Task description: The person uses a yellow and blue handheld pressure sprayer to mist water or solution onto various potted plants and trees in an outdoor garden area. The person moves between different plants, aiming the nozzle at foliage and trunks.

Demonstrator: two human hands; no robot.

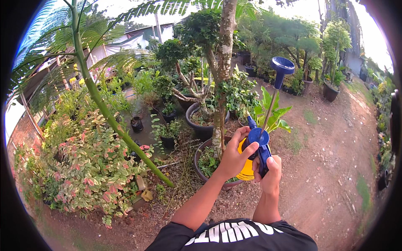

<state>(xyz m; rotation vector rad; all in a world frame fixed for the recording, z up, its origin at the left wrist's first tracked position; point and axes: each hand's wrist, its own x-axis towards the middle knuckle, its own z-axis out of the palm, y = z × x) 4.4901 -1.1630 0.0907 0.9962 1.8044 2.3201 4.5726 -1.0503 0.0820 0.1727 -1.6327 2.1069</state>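
A hand pump sprayer with a yellow tank (246, 171) and a blue head is held up in front of my chest. Its blue pump knob (282, 66) stands far out on a metal rod, and a blue nozzle (251, 121) points away from me. My left hand (235, 153) is closed around the sprayer's top, its thumb by the round blue collar (258, 136). The dark blue handle (264, 161) is gripped by my right hand (269, 172), thumb on its upper side. The tank's far side is hidden.
A potted tree with a pale, mottled trunk (226, 40) rises just beyond the sprayer. A thick green stem (110, 116) slants across the left, above a variegated pink-leaved shrub (91, 166). Black pots with shrubs (201, 127) stand behind. A dirt path (329, 157) runs along the right.
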